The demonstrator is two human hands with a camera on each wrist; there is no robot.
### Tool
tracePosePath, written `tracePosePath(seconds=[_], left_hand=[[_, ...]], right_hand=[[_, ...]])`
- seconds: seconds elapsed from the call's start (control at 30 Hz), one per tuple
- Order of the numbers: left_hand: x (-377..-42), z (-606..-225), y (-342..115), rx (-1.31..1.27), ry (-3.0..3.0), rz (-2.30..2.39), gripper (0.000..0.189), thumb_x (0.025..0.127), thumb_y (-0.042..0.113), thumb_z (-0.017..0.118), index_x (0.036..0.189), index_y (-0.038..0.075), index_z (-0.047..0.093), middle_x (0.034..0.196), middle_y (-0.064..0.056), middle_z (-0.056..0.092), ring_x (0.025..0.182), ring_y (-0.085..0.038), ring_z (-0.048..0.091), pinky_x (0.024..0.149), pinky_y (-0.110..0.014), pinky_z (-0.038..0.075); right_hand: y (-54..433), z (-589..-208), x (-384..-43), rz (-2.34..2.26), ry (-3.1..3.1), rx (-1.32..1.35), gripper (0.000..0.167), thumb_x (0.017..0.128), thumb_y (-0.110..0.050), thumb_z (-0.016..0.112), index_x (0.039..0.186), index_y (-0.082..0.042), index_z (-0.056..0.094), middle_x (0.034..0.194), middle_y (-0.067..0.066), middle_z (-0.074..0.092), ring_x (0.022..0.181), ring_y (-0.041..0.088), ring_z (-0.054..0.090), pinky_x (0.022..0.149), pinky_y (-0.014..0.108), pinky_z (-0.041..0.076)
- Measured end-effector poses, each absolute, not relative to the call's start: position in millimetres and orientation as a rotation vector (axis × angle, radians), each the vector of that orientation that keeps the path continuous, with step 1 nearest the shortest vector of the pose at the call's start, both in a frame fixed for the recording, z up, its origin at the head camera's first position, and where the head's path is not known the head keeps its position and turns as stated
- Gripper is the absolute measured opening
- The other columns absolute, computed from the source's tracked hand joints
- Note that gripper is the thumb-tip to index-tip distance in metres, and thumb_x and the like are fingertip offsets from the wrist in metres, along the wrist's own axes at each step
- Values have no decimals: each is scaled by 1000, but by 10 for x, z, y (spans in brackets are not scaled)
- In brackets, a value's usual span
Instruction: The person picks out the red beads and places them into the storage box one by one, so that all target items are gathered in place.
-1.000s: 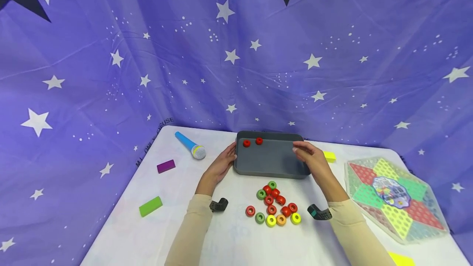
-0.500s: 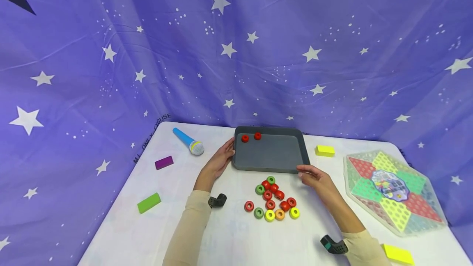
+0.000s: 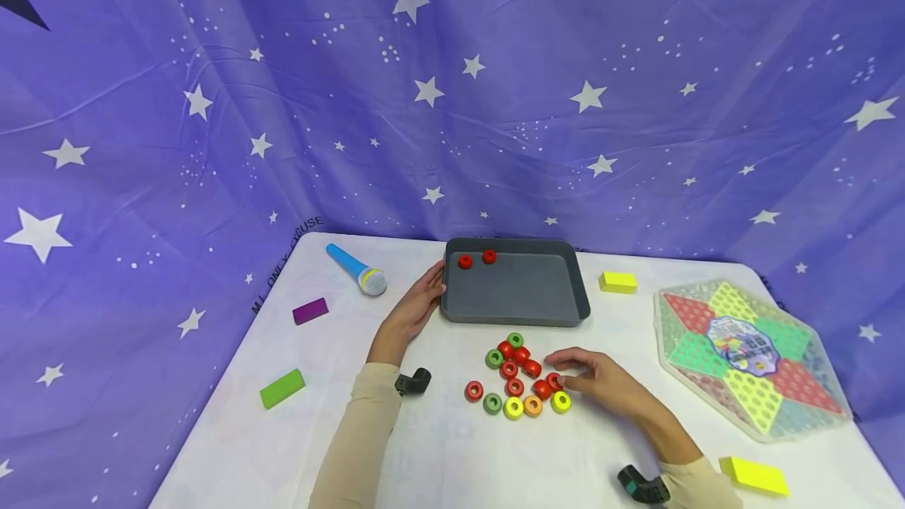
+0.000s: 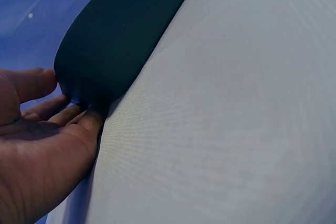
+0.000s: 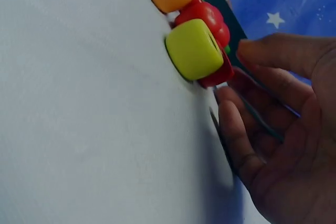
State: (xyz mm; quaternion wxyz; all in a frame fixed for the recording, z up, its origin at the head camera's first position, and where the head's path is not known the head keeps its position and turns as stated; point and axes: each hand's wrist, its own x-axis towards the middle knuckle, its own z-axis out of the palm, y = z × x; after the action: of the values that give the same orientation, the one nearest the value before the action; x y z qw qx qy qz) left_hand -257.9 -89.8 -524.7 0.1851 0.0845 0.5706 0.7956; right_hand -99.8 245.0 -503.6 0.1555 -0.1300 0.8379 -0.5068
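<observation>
Head view: a grey tray (image 3: pixel 512 289) lies flat by the far edge of the worktop (image 3: pixel 438 454), its long side along that edge; inside, near its far left corner, sit two red beads (image 3: pixel 489 258), just beside each other and apart from the walls. The left hand (image 3: pixel 413 306) lies along the tray's left wall, its fingers extended loosely and touching the outside, as the left wrist view also shows.

Between the tray and the worktop's near edge lies a loose cluster of beads (image 3: pixel 532 368): eight red, three green, two yellow, one orange; the right hand (image 3: pixel 601 383) is at its right side, thumb and fingers spread apart beside a red bead (image 3: pixel 551 376); whether they touch it I cannot tell.

Toward the right edge lies a clear hexagonal case (image 3: pixel 752 360), holding a star-patterned board in red, yellow and green; whatever fills its outer compartments is too small to make out. A blue toy microphone (image 3: pixel 353 267) lies by the worktop's far left corner; a yellow block (image 3: pixel 618 283) sits near the far edge, between tray and case.
</observation>
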Motion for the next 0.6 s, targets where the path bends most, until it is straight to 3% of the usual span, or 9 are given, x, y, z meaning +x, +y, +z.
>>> tracePosePath(seconds=[0.2,0.37,0.6], left_hand=[[-2582,-5258,-907,243,1584,2246,59,100,-2,37,154,10,20,162,-6,14,149,-18,11,121,-38,10],[-2568,-5253,-912,254,1586,2238,58,100,-2,36,154,10,20,162,-7,13,149,-18,10,121,-38,10],[-2565,-5232,-916,260,1599,2231,58,100,-2,36,154,10,19,162,-6,12,149,-18,9,121,-38,10]], right_hand=[[2483,-5034,-984,-1380,2350,-567,35,88,-5,62,122,-13,65,127,9,62,105,9,57,77,22,50],[2476,-5022,-965,-1341,2358,-669,41,85,3,58,121,-16,67,128,6,62,114,11,54,79,21,48],[2426,-5041,-955,-1318,2414,-563,31,86,-9,67,117,-17,69,121,3,66,101,11,57,74,22,48]])
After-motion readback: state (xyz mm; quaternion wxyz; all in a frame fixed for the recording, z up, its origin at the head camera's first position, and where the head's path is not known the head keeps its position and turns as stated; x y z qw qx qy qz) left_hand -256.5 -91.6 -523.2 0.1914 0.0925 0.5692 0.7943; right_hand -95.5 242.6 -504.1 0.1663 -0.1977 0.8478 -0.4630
